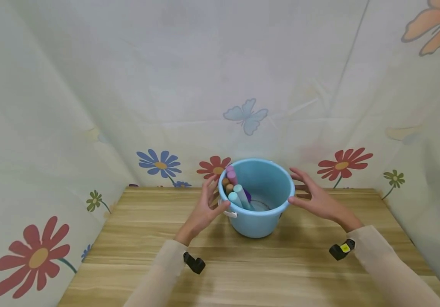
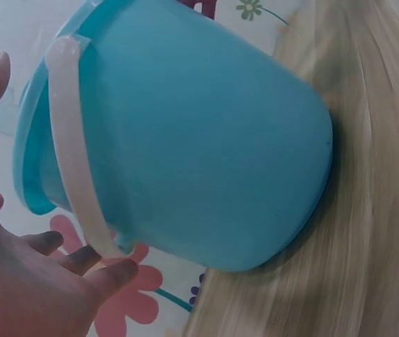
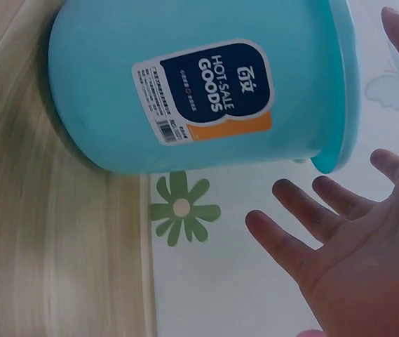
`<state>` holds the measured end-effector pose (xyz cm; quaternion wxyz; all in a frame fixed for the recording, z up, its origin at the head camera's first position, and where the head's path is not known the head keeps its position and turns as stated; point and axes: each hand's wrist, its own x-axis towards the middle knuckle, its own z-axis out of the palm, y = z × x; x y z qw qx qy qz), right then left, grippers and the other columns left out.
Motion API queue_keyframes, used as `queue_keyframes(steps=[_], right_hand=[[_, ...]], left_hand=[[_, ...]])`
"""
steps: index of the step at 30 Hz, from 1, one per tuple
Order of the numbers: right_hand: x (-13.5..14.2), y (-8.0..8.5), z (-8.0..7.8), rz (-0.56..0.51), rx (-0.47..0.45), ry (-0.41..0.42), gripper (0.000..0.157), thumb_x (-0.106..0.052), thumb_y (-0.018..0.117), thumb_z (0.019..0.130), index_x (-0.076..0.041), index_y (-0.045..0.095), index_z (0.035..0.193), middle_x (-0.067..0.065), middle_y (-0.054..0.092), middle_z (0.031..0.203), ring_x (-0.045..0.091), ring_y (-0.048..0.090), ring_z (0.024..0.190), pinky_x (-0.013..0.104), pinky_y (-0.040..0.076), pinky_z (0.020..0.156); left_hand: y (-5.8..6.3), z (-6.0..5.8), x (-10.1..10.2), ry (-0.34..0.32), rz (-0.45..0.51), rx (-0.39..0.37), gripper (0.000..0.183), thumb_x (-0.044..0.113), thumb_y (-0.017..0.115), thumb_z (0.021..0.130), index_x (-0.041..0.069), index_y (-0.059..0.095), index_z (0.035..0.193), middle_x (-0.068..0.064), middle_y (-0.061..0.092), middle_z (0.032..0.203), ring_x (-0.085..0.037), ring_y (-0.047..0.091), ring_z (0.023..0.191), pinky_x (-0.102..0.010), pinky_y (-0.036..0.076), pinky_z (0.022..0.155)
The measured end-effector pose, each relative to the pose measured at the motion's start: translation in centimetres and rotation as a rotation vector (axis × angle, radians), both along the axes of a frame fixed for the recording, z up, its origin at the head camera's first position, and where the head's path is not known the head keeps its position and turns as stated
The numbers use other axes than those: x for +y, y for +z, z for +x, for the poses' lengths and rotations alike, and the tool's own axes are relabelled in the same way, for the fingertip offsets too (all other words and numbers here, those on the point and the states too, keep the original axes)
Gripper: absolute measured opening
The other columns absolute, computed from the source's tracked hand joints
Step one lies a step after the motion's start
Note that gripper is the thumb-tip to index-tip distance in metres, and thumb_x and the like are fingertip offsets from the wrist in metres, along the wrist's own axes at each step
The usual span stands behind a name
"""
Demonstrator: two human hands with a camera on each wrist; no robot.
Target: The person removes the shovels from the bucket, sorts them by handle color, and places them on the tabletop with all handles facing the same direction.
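Observation:
A light blue plastic bucket [image 1: 256,224] stands upright on the wooden table. Inside, leaning at its left, are several thick round sticks [image 1: 239,194] in pink, brown, pale blue and purple. My left hand [image 1: 204,207] is at the bucket's left rim, thumb and fingers spread, close to the white handle [image 2: 73,147] that hangs down the outside. On the opposite side, my right hand [image 1: 317,199] has its fingers spread around the rim, thumb tip right at the edge. A dark blue and orange label [image 3: 210,91] shows on the bucket's wall in the right wrist view.
The wooden tabletop [image 1: 250,273] extends in front of the bucket and to both sides. Behind it and at the left and right hangs a pale cloth [image 1: 189,85] printed with flowers and butterflies. Each wrist wears a small black camera mount [image 1: 194,263].

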<state>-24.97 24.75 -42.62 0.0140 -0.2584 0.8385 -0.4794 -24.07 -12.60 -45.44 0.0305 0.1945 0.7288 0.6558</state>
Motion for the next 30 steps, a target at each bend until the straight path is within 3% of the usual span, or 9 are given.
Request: queue_keyframes(steps=[9,15,23,30], right_hand=[[-0.4,-1.1,0.1,-0.064,-0.032,0.028,0.09,-0.021,0.074,0.096,-0.026,0.017,0.164,0.021,0.028,0.164,0.051,0.044,0.139,0.06,0.046,0.1],[-0.5,-1.8,0.2,-0.078,-0.037,0.044,0.088,-0.018,0.072,0.097,-0.019,0.016,0.164,0.022,0.029,0.163,0.052,0.043,0.139,0.063,0.044,0.101],[-0.6,-2.3,0.3,-0.083,-0.043,0.025,0.089,-0.019,0.072,0.097,-0.023,0.015,0.165,0.022,0.029,0.163,0.052,0.046,0.137,0.057,0.049,0.099],[-0.6,-2.7,0.1,-0.111,-0.04,0.032,0.088,-0.016,0.071,0.098,-0.024,0.015,0.165,0.024,0.03,0.162,0.052,0.047,0.136,0.052,0.05,0.099]], left_hand=[[-0.8,-0.1,0.7,0.036,-0.012,0.025,0.084,0.033,0.074,0.096,0.029,0.021,0.16,0.002,0.03,0.166,-0.035,0.033,0.15,-0.064,0.028,0.116],[-1.4,0.0,1.0,0.042,-0.01,0.025,0.086,0.033,0.076,0.094,0.033,0.021,0.16,0.002,0.033,0.164,-0.035,0.034,0.148,-0.063,0.034,0.113],[-1.5,0.3,1.3,0.071,-0.034,0.045,0.087,0.031,0.075,0.095,0.034,0.019,0.161,0.001,0.032,0.164,-0.032,0.032,0.15,-0.064,0.029,0.116],[-1.6,0.2,1.4,0.079,-0.005,0.028,0.09,0.032,0.078,0.092,0.034,0.02,0.16,-0.002,0.036,0.162,-0.03,0.036,0.148,-0.06,0.037,0.112]])
